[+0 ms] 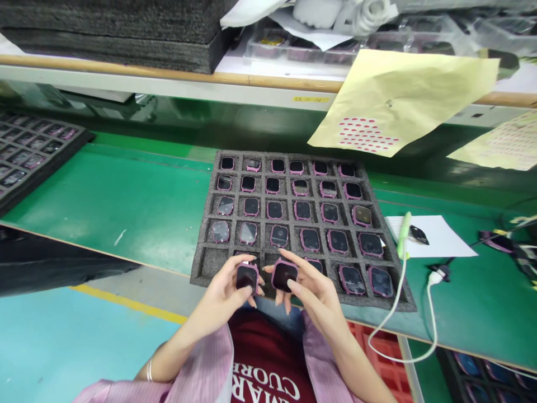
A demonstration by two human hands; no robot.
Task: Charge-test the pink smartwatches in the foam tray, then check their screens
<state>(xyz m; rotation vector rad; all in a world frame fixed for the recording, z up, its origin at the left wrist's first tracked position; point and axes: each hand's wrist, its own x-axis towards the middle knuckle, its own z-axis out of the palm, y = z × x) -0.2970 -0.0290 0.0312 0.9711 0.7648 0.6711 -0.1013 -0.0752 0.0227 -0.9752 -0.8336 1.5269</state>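
While L hand [229, 287] grips 1 watch [247, 276] — R hand [314, 286] holds 2nd watch [284, 274]; both nr front edge of foam tray [213, 262].

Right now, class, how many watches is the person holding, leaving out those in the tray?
2: one watch is in the left hand, the other watch in the right hand, both by the foam tray's near edge. Anything behind the hands would be hidden.

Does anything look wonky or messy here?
Yes, a little: the bigger yellow paper hangs crookedly over the front of the shelf, and the white cable droops in a loop past the edge of the green table. I see nothing spilled.
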